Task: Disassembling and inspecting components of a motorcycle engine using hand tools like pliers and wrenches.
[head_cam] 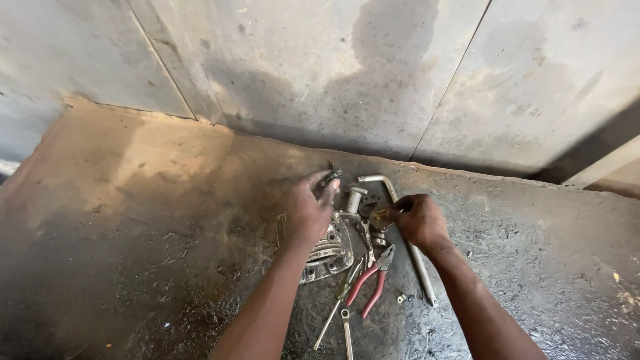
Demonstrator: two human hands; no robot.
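My left hand [308, 212] reaches over a finned metal engine cover [329, 257] on the dark floor mat [153, 253], its fingertips pinching a small dark metal part [331, 177]. To the right, my right hand [419, 220] is closed on a small brownish metal piece [381, 217] held just beside a short silver cylinder [355, 199]. Red-handled pliers [372, 281] lie below the hands. A long bent silver L-shaped wrench [408, 235] runs under my right hand.
A screwdriver [337, 308] and a flat spanner [347, 335] lie near the bottom edge. A small nut [401, 299] sits beside the wrench shaft. Stained concrete wall [347, 73] rises behind the mat, and a pale plank [610, 167] leans at far right.
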